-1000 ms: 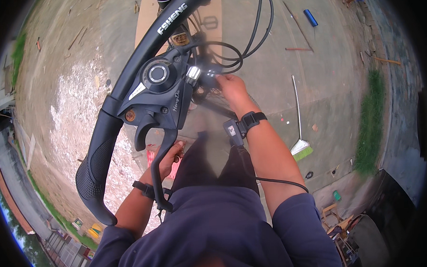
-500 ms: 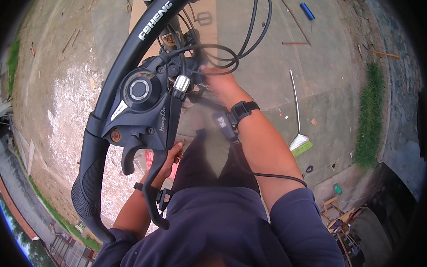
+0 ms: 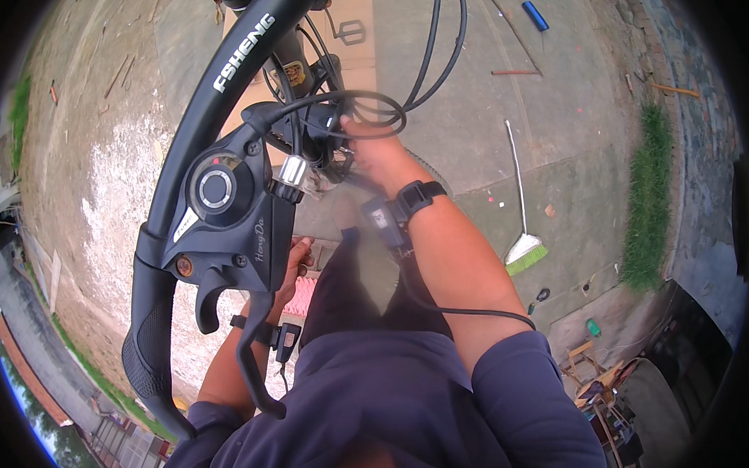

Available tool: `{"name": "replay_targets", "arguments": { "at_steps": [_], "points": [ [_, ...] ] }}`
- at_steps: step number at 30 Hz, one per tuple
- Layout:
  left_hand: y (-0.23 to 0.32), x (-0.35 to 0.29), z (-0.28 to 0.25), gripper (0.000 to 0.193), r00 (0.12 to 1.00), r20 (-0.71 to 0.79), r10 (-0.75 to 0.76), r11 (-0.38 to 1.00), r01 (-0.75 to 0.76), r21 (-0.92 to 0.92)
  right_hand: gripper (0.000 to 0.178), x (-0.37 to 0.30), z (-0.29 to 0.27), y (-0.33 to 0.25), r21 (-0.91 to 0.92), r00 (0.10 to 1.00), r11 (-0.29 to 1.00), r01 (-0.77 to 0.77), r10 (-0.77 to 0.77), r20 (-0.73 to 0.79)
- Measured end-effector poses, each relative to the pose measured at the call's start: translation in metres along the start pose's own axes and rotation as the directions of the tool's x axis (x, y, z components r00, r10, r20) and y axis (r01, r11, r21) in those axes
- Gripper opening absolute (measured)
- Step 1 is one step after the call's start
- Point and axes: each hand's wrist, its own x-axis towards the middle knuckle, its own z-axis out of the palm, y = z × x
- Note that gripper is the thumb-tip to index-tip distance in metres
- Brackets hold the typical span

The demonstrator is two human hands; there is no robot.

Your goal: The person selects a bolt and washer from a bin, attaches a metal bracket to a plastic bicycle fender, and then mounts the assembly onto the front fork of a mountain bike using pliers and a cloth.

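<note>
A bicycle handlebar (image 3: pixel 235 70) with a black grip (image 3: pixel 150 341) slants close in front of me on the left. Its black brake-and-shifter unit (image 3: pixel 225 214) and brake lever (image 3: pixel 259 353) hang over my left arm. My left hand (image 3: pixel 296 266) is low behind that unit, fingertips curled in; the rest is hidden, and what they hold cannot be made out. My right hand (image 3: pixel 376 155) reaches under looped black cables (image 3: pixel 390 97), fingers closed around a black bicycle part (image 3: pixel 325 124) below the handlebar. Its fingertips are partly hidden.
Cardboard (image 3: pixel 356 61) lies under the bicycle, a pedal (image 3: pixel 351 33) above it. A pink thing (image 3: pixel 301 297) is beside my left hand. On the ground at right lie a broom (image 3: pixel 525 249), a blue cylinder (image 3: pixel 536 16) and thin rods (image 3: pixel 516 72). Grass (image 3: pixel 647 200) edges the right.
The handlebar and its brake unit have shifted left and slightly toward me. My right hand has moved a little left along with the bicycle. My left hand has shifted slightly left.
</note>
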Motion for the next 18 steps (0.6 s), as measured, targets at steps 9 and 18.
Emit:
{"name": "replay_targets", "arguments": {
  "at_steps": [9, 18],
  "points": [
    [0.106, 0.102, -0.018, 0.024, 0.98, -0.153, 0.128, 0.983, -0.147, -0.114, 0.042, -0.023, 0.014, -0.025, 0.139, 0.988, 0.98, -0.144, 0.134, 0.079],
    [0.129, 0.151, 0.018, 0.009, 0.962, -0.269, 0.055, 0.98, -0.103, -0.168, 0.042, -0.027, 0.003, -0.025, 0.2, 0.985, 0.971, -0.131, 0.104, 0.139]
  ]
}}
